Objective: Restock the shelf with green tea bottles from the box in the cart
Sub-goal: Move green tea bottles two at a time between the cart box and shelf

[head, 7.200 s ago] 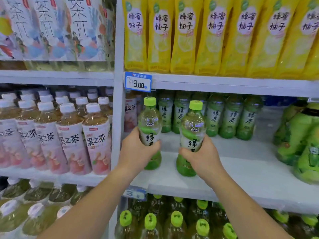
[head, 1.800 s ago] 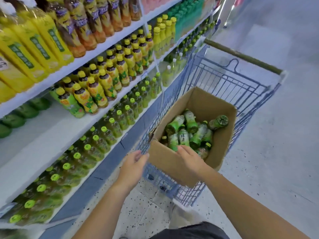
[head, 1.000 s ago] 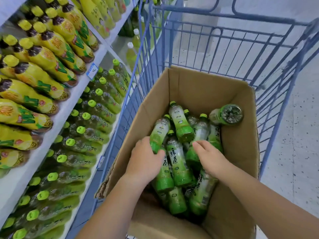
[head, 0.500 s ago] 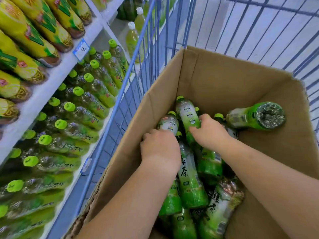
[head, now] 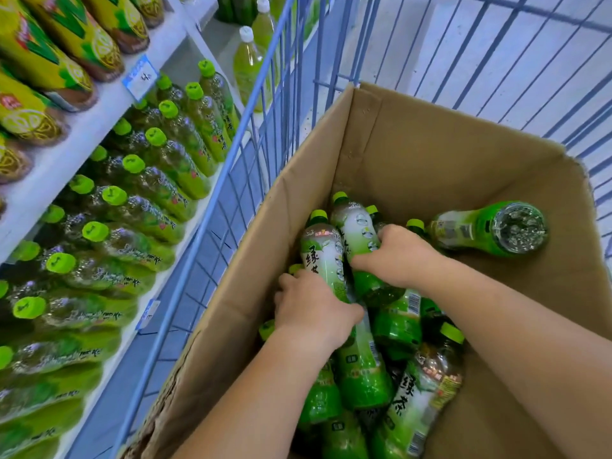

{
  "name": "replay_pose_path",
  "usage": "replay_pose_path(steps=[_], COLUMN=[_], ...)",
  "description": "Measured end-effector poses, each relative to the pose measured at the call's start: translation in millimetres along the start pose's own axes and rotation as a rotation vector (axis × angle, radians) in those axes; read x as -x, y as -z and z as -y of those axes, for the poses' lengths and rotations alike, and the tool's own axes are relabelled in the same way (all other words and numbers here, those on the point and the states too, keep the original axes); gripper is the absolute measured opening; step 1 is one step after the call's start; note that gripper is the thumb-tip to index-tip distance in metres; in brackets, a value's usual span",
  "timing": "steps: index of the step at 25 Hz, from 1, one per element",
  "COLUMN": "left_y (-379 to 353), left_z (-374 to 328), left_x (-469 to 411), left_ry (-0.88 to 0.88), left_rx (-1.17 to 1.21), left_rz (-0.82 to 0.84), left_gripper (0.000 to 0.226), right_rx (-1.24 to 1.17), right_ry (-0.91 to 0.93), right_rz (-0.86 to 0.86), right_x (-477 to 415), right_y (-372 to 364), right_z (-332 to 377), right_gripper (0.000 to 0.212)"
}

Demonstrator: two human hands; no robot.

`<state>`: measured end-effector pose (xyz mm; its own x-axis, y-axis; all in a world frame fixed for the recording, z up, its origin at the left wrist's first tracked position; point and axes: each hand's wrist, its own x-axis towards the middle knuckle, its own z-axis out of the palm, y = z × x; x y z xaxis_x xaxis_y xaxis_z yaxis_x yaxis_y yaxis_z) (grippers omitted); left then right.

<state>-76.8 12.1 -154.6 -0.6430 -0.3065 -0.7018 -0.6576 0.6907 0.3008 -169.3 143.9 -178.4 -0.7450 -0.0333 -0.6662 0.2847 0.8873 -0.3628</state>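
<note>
Two hands are gripping bottles inside the cardboard box (head: 414, 154), which is sitting in the blue wire cart (head: 288, 94) beside the shelf (head: 76, 144). The left hand (head: 311, 309) is holding one green tea bottle (head: 323, 256), its fingers (head: 287, 279) curling round the labelled body. The right hand (head: 397, 256) is holding the neighbouring bottle (head: 356, 226), which is touching the first, with fingers (head: 387, 231) wrapping round it below the shoulder. Both bottles are lying on the heap of green tea bottles (head: 364, 385) in the box, caps pointing away from the person. A lone bottle (head: 490, 226) is lying apart against the right wall, base facing the camera. Green-capped bottles (head: 159, 167) are standing in rows on the shelf.
</note>
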Motion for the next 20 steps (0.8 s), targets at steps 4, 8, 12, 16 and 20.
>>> replay_pose_path(steps=[4,8,12,16,20], left_y=[5.5,11.7,16.3,8.3,6.3], left_z=[1.2,5.2,10.4,11.6,8.4], left_x=[-2.1,1.9,3.4,10.0,11.2], left_ry=[0.049,0.096,0.118,0.078,0.035], left_rx=[0.130,0.266,0.363,0.456,0.520], left_rz=[0.143,0.198,0.197,0.230,0.131], left_gripper=[0.090,0.097,0.048,0.035,0.056], right_rx=[-0.208,-0.393,-0.589,-0.693,-0.807], right_ry=[-0.046,-0.078,-0.141,-0.190,-0.190], right_rz=[0.072,0.092,0.146,0.113,0.036], right_x=[18.8,33.4,46.5,58.2,73.6], right_y=[-3.7,-3.9,-2.1,-7.5,-13.9], right_z=[-7.4,-11.5,-19.1,-30.6,-37.2], right_gripper=[0.048,0.031,0.044,0.080,0.064])
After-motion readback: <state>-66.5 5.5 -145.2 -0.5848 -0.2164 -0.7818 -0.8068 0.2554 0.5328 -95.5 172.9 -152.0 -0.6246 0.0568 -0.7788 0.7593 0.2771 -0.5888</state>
